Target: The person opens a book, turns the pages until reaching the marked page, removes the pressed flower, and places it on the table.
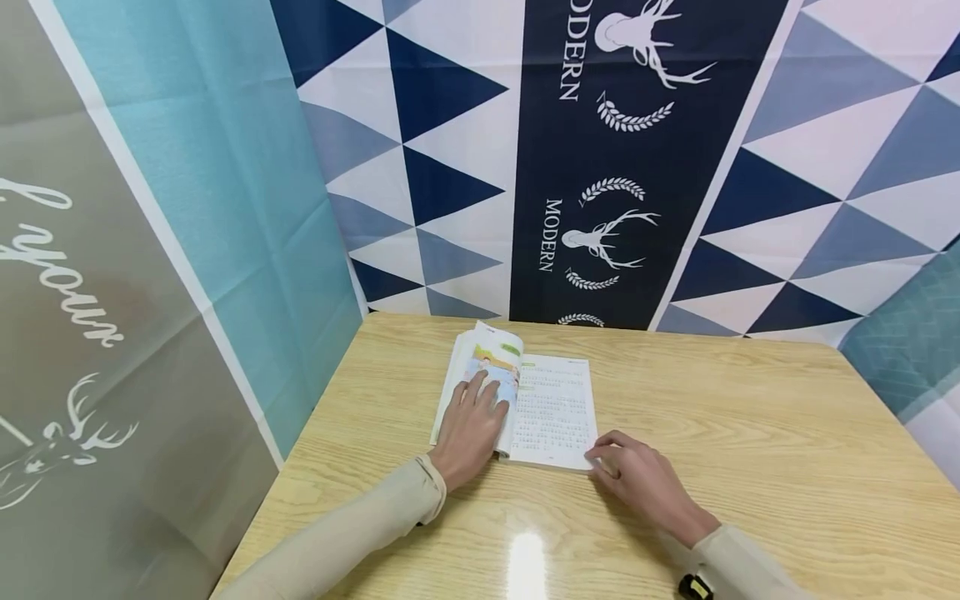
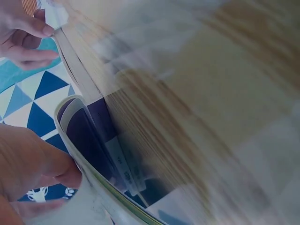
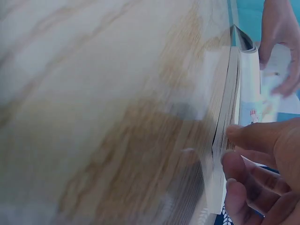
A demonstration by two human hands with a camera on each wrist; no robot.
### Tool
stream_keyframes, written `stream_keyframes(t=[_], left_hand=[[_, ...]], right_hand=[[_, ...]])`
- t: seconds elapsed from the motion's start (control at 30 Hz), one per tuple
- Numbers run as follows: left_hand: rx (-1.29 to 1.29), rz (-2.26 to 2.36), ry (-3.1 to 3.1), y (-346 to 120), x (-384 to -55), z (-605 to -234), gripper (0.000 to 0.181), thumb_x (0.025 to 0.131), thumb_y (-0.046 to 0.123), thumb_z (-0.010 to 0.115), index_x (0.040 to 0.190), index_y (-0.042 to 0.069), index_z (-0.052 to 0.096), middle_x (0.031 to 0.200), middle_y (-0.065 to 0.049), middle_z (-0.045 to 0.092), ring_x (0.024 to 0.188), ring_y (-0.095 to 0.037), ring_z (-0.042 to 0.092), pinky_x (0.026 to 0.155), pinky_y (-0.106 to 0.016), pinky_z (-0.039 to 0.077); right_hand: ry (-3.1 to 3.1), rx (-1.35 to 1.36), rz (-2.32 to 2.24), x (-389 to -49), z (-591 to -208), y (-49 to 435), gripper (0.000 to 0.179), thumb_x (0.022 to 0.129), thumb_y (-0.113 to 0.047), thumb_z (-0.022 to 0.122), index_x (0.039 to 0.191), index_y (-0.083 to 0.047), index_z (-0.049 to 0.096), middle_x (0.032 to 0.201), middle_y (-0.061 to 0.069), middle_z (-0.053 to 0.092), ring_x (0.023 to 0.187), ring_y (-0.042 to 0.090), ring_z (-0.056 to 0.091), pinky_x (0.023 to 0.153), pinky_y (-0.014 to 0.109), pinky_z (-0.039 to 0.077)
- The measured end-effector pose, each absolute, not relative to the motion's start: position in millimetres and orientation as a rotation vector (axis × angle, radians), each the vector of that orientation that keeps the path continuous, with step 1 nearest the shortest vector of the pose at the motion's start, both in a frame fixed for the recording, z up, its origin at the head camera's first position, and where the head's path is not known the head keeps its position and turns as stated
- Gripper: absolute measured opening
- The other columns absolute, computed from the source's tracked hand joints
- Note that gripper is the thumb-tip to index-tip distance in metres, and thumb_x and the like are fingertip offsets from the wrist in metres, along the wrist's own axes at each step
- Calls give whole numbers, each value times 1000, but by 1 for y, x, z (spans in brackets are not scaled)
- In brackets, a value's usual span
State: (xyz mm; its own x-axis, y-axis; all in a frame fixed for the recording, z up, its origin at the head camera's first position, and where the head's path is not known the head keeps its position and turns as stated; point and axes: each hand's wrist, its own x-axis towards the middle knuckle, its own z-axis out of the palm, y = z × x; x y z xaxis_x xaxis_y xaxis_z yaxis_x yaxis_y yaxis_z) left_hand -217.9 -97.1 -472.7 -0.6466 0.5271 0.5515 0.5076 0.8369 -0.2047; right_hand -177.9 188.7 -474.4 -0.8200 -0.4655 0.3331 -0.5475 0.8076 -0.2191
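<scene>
An open book (image 1: 553, 412) lies on the wooden table, its right page full of small printed text. A colourful picture fills the upper part of the left page (image 1: 496, 350), and the left half bows up beside the spine. My left hand (image 1: 470, 425) rests on that left half with fingers spread over the picture. In the left wrist view the bowed pages (image 2: 70, 112) curve above a dark cover. At the lower right corner, my right hand (image 1: 637, 475) pinches the book's edge between thumb and fingers. The right wrist view has the thumb (image 3: 243, 136) against the page edges.
The wooden table (image 1: 750, 408) extends to both sides of the book. Behind it hangs a patterned cloth (image 1: 450, 167) with triangles and deer heads. Another cloth (image 1: 247, 208) hangs along the left side. A dark band (image 1: 696, 587) is on the right wrist.
</scene>
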Motion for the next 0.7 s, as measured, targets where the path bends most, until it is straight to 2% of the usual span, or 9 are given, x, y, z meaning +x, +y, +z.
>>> stream_keyframes(t=[0.1, 0.17, 0.3, 0.47, 0.57, 0.7], left_hand=[[-781, 57, -2393, -98, -217, -472, 18, 81, 3, 60, 91, 12, 71, 104, -8, 63, 117, -31, 49, 95, -45, 39], [-793, 66, -2415, -97, -217, -472, 20, 80, 2, 60, 93, 12, 70, 99, -5, 64, 107, -26, 53, 89, -40, 44], [-834, 46, -2466, -96, -216, -472, 27, 78, -1, 63, 101, 13, 69, 104, -2, 64, 97, -19, 55, 77, -30, 50], [-917, 1, -2485, -95, -214, -472, 35, 75, -4, 63, 105, 13, 69, 110, -1, 63, 99, -17, 55, 74, -27, 49], [-938, 7, -2467, -94, -214, -471, 32, 76, -1, 64, 104, 14, 69, 109, 0, 64, 100, -17, 55, 75, -27, 48], [-951, -19, -2422, -92, -215, -472, 16, 83, 10, 62, 96, 14, 70, 103, -1, 64, 96, -18, 55, 73, -28, 48]], right_hand=[[-2677, 839, 397, -179, -474, 190, 10, 77, -18, 79, 86, -18, 76, 96, -6, 66, 76, 5, 62, 61, 24, 51], [-2631, 875, 376, -179, -475, 190, 8, 77, -15, 79, 84, -18, 76, 93, -7, 66, 75, 5, 63, 60, 25, 52], [-2573, 905, 337, -178, -474, 189, 8, 77, -15, 78, 84, -18, 75, 91, -8, 65, 75, 6, 64, 60, 27, 53], [-2500, 919, 316, -177, -473, 188, 11, 76, -12, 79, 84, -18, 73, 93, -8, 64, 71, 7, 63, 53, 27, 50], [-2440, 929, 321, -178, -473, 187, 12, 74, -10, 80, 82, -17, 73, 91, -7, 64, 64, 6, 61, 47, 24, 45], [-2403, 920, 340, -179, -474, 186, 12, 72, -10, 80, 79, -17, 73, 89, -7, 64, 60, 4, 59, 45, 21, 42]])
